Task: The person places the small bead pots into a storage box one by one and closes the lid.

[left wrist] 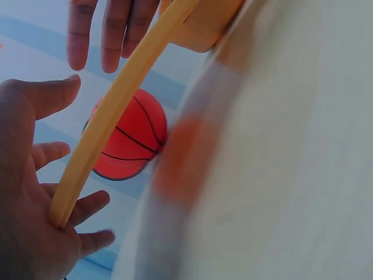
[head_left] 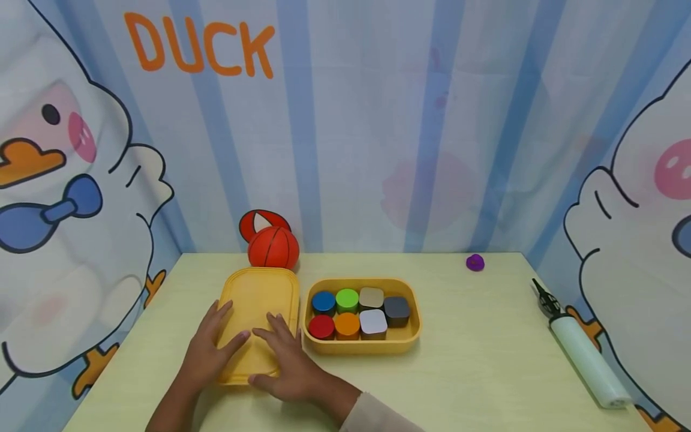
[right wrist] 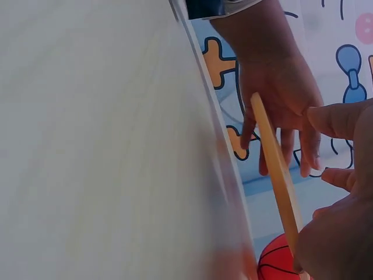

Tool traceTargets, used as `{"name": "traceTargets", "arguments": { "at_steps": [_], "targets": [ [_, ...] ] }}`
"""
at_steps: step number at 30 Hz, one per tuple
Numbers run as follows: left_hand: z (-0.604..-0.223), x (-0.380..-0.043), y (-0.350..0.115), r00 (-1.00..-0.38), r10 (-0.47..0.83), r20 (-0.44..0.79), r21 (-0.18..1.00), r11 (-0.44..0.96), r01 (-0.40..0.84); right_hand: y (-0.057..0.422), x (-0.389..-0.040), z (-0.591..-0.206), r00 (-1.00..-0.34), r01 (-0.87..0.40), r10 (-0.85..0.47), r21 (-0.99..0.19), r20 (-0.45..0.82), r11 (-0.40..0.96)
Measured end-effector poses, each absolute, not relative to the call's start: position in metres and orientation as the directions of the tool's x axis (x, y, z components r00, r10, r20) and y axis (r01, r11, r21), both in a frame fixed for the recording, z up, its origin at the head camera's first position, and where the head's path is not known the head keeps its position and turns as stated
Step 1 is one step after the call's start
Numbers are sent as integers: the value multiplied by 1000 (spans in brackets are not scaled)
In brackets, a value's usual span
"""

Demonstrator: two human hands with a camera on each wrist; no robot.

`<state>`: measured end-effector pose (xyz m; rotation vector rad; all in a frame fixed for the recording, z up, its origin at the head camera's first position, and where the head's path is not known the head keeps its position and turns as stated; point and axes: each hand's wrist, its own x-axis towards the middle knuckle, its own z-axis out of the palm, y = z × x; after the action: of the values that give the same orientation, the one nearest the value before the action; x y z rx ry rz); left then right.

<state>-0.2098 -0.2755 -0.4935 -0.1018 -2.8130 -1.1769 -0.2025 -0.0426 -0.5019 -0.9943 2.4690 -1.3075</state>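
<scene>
A yellow rectangular lid [head_left: 254,300] stays up off the tabletop between both hands, its edge in line with the palms in the wrist views. At its left edge is my left hand [head_left: 202,351], fingers spread and thumb lying over the lid. My right hand [head_left: 294,366] is at the right edge, straight fingers reaching across the top and thumb near the front edge. Just right of the hands stands a matching yellow box [head_left: 361,347]. Inside it sit several coloured blocks, among them a red round one [head_left: 322,327], an orange one [head_left: 347,326] and a dark grey squarish one [head_left: 396,311].
Behind the lid lies a red toy basketball [head_left: 273,248] against the curtain, a red and white piece [head_left: 264,222] behind it. A small purple hat-shaped thing [head_left: 475,263] is at the back right. Along the right edge lies a pale cylinder [head_left: 588,363] with a black pointed end.
</scene>
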Motion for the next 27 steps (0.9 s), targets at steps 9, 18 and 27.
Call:
{"name": "traceTargets", "arguments": {
  "at_steps": [9, 18, 27],
  "targets": [
    [-469, -210, -278, -968, 9, 253, 739, 644, 199, -37, -198, -486, -725, -573, -630, -751, 278, 328],
    [-452, -222, -260, -961, 6, 276, 799, 554, 233, -11, -203, -471, -788, -494, -563, -801, 249, 338],
    [-442, -232, -243, -950, 30, 311, 838, 462, 289, 26, -221, -456, -806, -498, -514, -807, 295, 318]
  ]
}}
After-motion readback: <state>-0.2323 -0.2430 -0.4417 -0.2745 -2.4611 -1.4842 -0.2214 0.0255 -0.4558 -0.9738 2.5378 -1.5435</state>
